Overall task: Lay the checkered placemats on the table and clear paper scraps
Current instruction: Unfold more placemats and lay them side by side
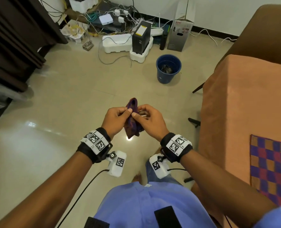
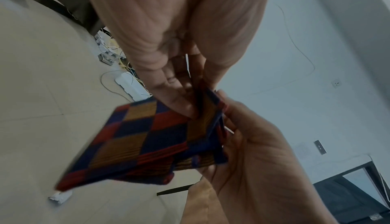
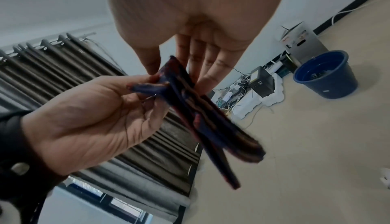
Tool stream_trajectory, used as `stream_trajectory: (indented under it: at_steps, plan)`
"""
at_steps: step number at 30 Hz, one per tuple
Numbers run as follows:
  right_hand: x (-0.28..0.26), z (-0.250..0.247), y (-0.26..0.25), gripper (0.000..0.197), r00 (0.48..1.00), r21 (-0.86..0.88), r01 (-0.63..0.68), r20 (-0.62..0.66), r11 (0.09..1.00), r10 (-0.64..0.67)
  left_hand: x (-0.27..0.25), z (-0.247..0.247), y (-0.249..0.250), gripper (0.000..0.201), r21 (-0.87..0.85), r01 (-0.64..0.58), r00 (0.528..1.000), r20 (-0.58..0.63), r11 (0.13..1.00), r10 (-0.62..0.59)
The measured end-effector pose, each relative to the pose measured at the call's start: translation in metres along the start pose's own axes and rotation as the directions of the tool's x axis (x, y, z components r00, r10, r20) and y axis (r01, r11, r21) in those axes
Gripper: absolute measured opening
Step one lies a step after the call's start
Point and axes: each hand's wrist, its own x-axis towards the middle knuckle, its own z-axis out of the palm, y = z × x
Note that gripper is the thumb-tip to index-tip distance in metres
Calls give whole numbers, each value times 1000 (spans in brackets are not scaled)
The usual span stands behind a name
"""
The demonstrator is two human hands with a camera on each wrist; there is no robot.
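A folded checkered placemat (image 1: 133, 122) in blue, red and orange hangs in the air in front of me, above the floor. My left hand (image 1: 128, 112) pinches its upper edge from the left, and my right hand (image 1: 139, 112) pinches the same edge from the right. In the left wrist view the placemat (image 2: 137, 140) hangs folded below both hands. In the right wrist view the placemat (image 3: 202, 119) shows edge-on in several layers. A second checkered placemat (image 1: 271, 168) lies flat on the orange-covered table (image 1: 243, 104) at my right. A crumpled paper scrap (image 2: 60, 196) lies on the floor.
A blue bucket (image 1: 168, 69) with dark contents stands on the tiled floor ahead. Cables, foam blocks and a cardboard box (image 1: 180, 30) crowd the far wall. A brown chair (image 1: 259, 33) stands behind the table. Dark curtains (image 1: 16, 38) hang at the left.
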Motion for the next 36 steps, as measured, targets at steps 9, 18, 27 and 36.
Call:
stream_trajectory:
  at_steps: [9,18,27,36]
  plan:
    - [87,-89,23,22,999,-129,4,34,992,1,89,36,44,15,553,-180,984,103,814,147]
    - [152,-211,21,14,978,-374,75,209,925,5,171,70,102,9,609,-237,970,187,757,153]
    - [168,-205,31,14,963,170,-94,-235,981,134,210,156,116,13,292,-137,965,256,946,61]
    - [204,-227,20,18,888,407,-157,-340,900,309,268,173,142,28,282,-192,925,372,940,77]
